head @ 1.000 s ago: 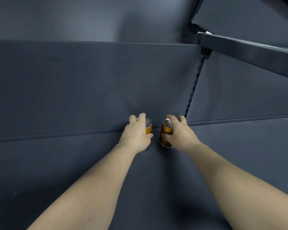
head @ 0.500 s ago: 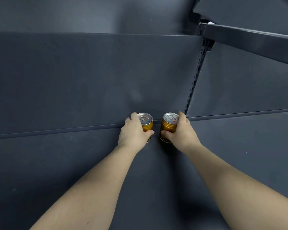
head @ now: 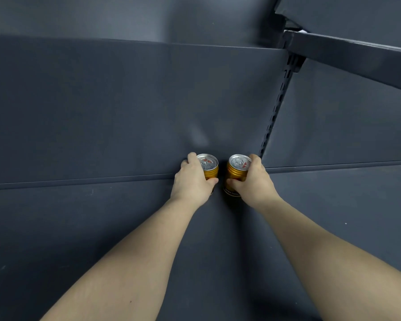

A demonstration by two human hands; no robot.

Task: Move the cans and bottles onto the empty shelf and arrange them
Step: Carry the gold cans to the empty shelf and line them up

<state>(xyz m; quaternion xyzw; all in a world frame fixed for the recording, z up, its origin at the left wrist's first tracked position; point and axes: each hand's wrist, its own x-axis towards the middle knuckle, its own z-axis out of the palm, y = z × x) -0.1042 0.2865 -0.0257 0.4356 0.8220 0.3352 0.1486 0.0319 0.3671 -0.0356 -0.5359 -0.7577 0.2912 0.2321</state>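
Standing upright just beside each other, the left can and the right can are at the very back of the shelf, close to the back panel, with a narrow dark gap between them. Whether they touch the panel I cannot tell.

The left hand curls round the left can from its outer side, thumb at the front and fingers behind. The right hand wraps the right can the same way.

A second ago the fingers lay over the lids and the left can was almost hidden. Now both hands have slid down to the sides and both silver lids show whole.

I judge the cans are set down in place, with only the letting go left. No bottles or other cans are in view, so the arranging looks barely begun.
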